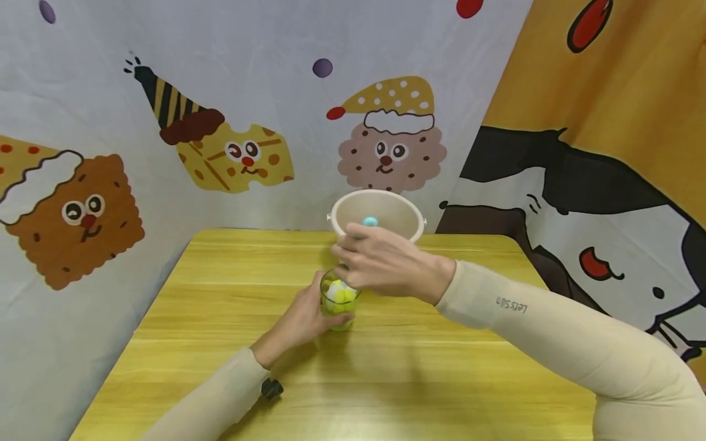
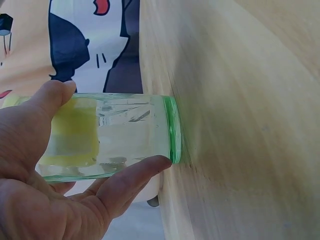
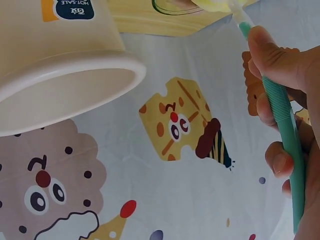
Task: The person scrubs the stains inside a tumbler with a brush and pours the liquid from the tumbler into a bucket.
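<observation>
My left hand [image 1: 300, 318] grips a clear greenish drinking glass [image 2: 132, 130], thumb on one side and fingers round the other. The glass stands upright, its thick green base at the tabletop. Inside its upper part sits the yellow and white sponge head [image 2: 75, 135] of a cup brush. Above the rim, my right hand [image 1: 380, 260] holds the brush by its teal ribbed handle [image 3: 282, 125], between thumb and curled fingers. The handle's pale neck runs down to the sponge; in the head view, most of the handle is hidden behind the right hand.
A cream bucket [image 1: 380, 195] stands at the table's back edge, just behind my right hand. The yellow wood-grain table [image 1: 441, 367] spreads around both arms. A printed cartoon cloth [image 1: 248, 61] hangs behind. A small black object [image 1: 271, 389] is by the left wrist.
</observation>
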### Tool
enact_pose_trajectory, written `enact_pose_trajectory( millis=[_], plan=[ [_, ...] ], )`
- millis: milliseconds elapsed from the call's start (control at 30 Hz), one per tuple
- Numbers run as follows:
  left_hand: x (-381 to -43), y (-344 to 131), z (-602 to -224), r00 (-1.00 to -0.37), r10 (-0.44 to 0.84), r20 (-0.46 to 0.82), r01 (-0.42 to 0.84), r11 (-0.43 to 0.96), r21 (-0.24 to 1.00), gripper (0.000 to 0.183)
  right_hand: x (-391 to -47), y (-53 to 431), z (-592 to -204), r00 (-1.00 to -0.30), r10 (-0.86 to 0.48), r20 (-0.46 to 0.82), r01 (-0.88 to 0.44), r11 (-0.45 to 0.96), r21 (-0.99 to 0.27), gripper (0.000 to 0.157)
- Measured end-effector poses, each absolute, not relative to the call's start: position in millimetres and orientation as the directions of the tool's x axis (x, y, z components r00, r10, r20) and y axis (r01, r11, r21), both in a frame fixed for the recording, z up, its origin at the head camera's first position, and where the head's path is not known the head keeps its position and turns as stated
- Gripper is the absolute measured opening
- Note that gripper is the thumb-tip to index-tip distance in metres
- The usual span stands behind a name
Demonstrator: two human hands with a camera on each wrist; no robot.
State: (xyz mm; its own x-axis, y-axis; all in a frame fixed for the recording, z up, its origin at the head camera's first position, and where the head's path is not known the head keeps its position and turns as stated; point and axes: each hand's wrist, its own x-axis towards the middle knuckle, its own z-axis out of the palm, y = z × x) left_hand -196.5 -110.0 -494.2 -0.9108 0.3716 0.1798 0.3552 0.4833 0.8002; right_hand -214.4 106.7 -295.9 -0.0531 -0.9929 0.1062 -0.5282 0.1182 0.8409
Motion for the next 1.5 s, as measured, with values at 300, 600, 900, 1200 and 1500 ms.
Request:
enact_pose_trajectory(
  millis=[300, 600, 900, 1200, 1500],
  plan=[
    [-197.0, -107.2, -493.3, -0.906, 0.382, 0.181, 0.351, 0.44, 0.826, 0.09, -209.8, 100.2, -293.8, -0.064, -0.995, 0.079, -0.483, 0.1, 0.87, 0.01],
    [-197.5, -109.2, -491.5, -0.908, 0.366, 0.203, 0.367, 0.463, 0.807, 0.092, -214.3, 91.8, -292.4, -0.071, -0.995, 0.07, -0.465, 0.095, 0.88, 0.002],
    [-196.5, -109.9, -490.9, -0.919, 0.347, 0.19, 0.347, 0.476, 0.808, 0.089, -220.5, 84.9, -291.2, -0.106, -0.992, 0.068, -0.487, 0.111, 0.866, 0.007],
    [-195.6, -109.2, -495.9, -0.924, 0.341, 0.177, 0.334, 0.488, 0.807, 0.087, -224.3, 83.2, -294.4, -0.128, -0.99, 0.051, -0.468, 0.105, 0.877, 0.008],
    [-195.6, -106.7, -494.7, -0.931, 0.324, 0.168, 0.317, 0.491, 0.811, 0.088, -231.8, 88.7, -294.2, -0.162, -0.986, 0.031, -0.47, 0.105, 0.877, 0.007]
  ],
)
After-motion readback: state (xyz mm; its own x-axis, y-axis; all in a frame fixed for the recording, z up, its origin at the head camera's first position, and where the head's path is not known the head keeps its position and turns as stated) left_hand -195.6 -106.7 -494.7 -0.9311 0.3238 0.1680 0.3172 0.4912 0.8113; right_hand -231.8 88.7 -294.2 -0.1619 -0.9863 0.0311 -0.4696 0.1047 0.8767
